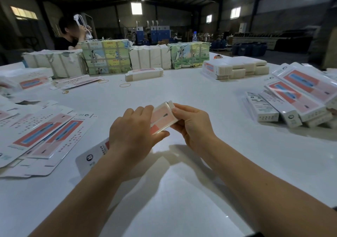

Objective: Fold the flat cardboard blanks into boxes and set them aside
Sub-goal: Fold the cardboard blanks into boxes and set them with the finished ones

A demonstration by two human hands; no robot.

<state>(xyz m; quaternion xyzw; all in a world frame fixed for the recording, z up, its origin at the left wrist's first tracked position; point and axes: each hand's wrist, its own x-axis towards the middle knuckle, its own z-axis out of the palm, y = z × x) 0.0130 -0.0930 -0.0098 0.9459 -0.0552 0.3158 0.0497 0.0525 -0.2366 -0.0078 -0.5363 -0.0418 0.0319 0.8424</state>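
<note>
A long white and pink cardboard box is held above the white table, its far end pointing away from me. My left hand grips its middle, fingers over the top and thumb underneath; the near end sticks out below my wrist. My right hand pinches the far end, thumb by the small end flap. Flat printed blanks lie spread at the left. Folded boxes are piled at the right.
Wrapped bundles and stacked blanks line the table's far side, with another short stack in front. Rubber bands lie mid-table. A person sits at the far left. The warehouse behind is dim.
</note>
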